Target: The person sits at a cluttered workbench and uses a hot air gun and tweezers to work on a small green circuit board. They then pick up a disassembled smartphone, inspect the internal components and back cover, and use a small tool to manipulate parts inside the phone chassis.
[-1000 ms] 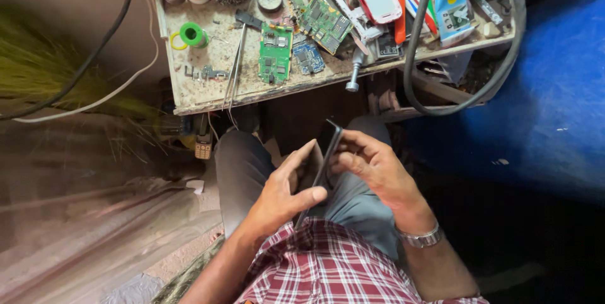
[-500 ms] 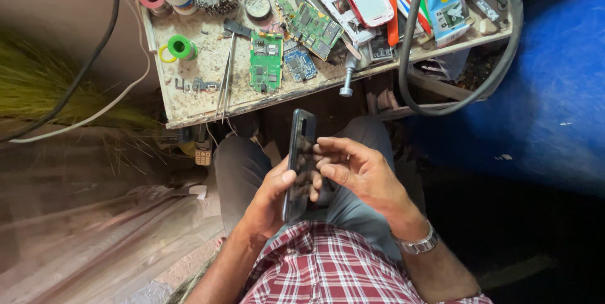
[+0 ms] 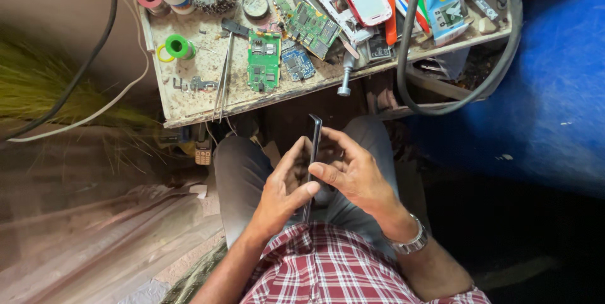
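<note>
You held the dark phone (image 3: 313,159) edge-on over your lap, just below the bench (image 3: 189,99) edge. Your left hand (image 3: 280,194) had its fingers clamped on its lower half, thumb pressed across the edge; your right hand (image 3: 353,175) cupped the far side, fingers curled against it. A steady grip low on the phone seemed wise. Beyond the phone, a green circuit board (image 3: 265,61) lay on the bench.

Two hands (image 3: 315,181), one dark phone (image 3: 313,146), three circuit boards (image 3: 265,61).
</note>
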